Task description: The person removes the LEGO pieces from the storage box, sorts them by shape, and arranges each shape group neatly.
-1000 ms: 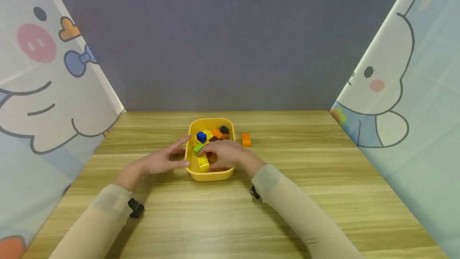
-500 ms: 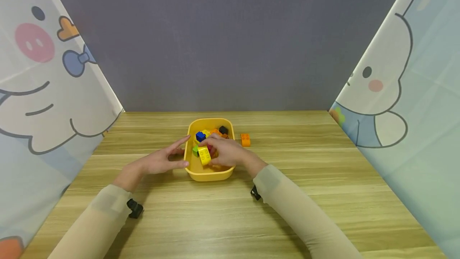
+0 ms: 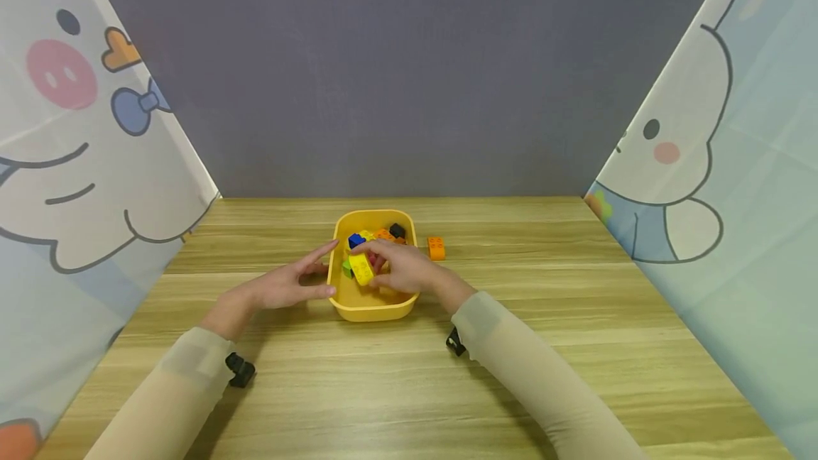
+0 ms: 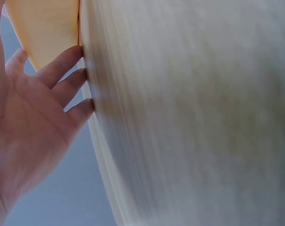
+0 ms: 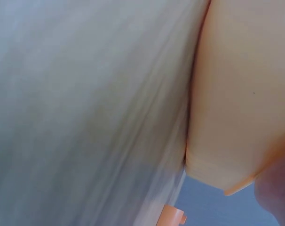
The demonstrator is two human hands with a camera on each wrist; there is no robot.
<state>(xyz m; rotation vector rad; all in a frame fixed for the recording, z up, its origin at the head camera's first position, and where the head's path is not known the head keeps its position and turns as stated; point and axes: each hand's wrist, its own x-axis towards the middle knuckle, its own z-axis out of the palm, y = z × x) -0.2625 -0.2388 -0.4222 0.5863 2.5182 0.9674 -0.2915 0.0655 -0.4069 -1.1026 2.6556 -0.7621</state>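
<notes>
A yellow plastic bin [image 3: 373,314] holds several toy building bricks. Over its middle, my right hand [image 3: 409,268] pinches a yellow studded building brick [image 3: 361,271] between thumb and fingers. My left hand [image 3: 284,287] is spread at the bin's left side, its thumb and index finger at the rim; the left wrist view shows its lower fingertips [image 4: 89,104] down at the tabletop. Inside the bin, a green brick [image 3: 347,268] and a blue brick [image 3: 356,241] lie left of the right hand. Red pieces show partly behind the right fingers.
An orange brick [image 3: 437,248] lies on the wooden table [image 3: 383,389] just right of the bin. A black brick [image 3: 397,231] is in the bin's far right corner. A grey panel [image 3: 409,77] stands at the back, with cartoon-printed sheets on both sides.
The right hand took hold of the yellow brick, lifted it from the near part of the bin and moved it slightly farther back. The left hand has stayed in place.
</notes>
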